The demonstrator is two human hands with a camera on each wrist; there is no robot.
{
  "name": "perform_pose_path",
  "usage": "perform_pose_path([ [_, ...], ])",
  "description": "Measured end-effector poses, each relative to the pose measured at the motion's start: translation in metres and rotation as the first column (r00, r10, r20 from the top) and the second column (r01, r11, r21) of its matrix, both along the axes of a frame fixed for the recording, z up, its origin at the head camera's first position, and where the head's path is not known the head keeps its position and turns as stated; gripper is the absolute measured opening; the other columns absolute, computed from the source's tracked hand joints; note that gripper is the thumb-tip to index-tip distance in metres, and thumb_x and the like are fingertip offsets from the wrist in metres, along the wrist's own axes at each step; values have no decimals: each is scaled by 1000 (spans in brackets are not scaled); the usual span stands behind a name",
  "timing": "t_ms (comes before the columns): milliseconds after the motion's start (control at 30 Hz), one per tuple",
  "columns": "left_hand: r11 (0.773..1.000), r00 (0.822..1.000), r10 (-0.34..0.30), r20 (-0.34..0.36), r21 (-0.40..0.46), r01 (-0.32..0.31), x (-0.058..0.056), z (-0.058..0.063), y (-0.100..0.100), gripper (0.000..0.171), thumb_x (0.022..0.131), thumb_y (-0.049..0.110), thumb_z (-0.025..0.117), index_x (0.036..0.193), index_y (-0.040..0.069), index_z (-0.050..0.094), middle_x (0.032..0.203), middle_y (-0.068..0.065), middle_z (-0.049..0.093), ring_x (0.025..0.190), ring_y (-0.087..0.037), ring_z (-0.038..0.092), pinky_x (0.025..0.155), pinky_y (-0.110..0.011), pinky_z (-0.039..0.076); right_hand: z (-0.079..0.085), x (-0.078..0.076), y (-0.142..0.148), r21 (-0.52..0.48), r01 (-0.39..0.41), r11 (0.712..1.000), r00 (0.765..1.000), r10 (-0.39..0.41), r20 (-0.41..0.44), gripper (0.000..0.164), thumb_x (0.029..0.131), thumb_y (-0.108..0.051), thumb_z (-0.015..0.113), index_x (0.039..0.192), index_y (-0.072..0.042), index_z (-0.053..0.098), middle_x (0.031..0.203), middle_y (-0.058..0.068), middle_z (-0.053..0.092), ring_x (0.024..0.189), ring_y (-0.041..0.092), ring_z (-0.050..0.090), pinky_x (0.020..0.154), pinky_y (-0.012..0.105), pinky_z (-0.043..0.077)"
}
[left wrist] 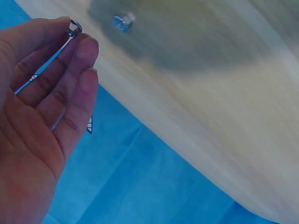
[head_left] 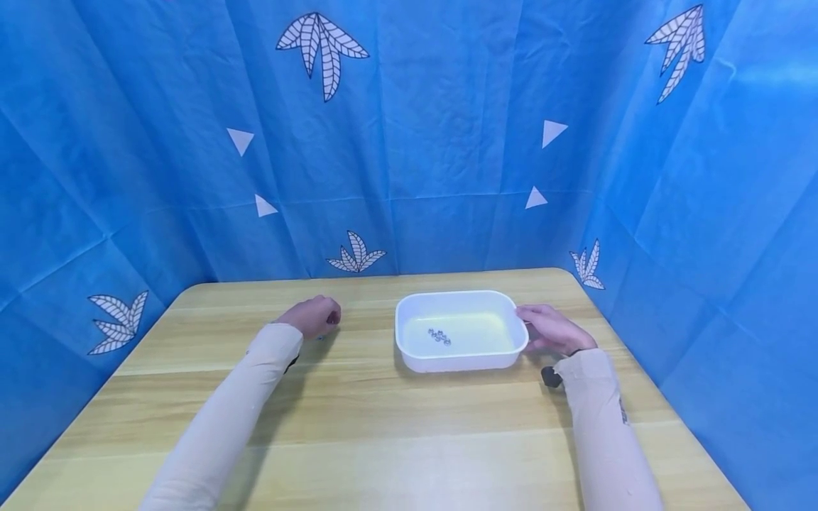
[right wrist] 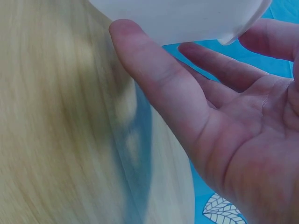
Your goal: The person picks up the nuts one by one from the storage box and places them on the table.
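My left hand [head_left: 313, 317] is above the table, left of a white plastic basin. Between thumb and forefinger it pinches a small shiny metal piece [left wrist: 74, 29], whose exact kind is too small to tell. Another small shiny piece [left wrist: 123, 22], bluish and silver, lies on the table just beyond the fingertips. The white basin [head_left: 460, 363] holds several similar small pieces [head_left: 439, 336] grouped left of its middle. At the basin's right end, my right hand [head_left: 552, 330] grips the rim and wall, with the thumb [right wrist: 159, 74] against the wall's outside.
A light wood table [head_left: 383, 426] spreads under both arms. Blue curtains [head_left: 434, 142] printed with white leaves and triangles hang behind the table and along its sides. Something small and black [head_left: 551, 377] is at the right wrist.
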State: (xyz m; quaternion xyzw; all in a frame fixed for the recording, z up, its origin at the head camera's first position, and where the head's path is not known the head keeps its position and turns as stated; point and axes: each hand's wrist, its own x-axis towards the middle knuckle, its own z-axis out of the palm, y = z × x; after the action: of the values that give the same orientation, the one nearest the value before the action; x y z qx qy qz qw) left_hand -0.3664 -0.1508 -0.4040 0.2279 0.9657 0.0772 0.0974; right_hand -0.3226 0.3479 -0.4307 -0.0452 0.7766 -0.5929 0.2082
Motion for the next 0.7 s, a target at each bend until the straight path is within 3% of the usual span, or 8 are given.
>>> perform_pose_path([
  [700,998,999,-6,-36,-64,3,6,-10,-5,7,94,6,72,97,8,77,96,-6,76,84,-17,65,88,-41,60,-1,-2,0,22,18,1000,1000,-18,-7,57,112,-29,37,155,9,32,149,35,46,115,22,66,95,45,61],
])
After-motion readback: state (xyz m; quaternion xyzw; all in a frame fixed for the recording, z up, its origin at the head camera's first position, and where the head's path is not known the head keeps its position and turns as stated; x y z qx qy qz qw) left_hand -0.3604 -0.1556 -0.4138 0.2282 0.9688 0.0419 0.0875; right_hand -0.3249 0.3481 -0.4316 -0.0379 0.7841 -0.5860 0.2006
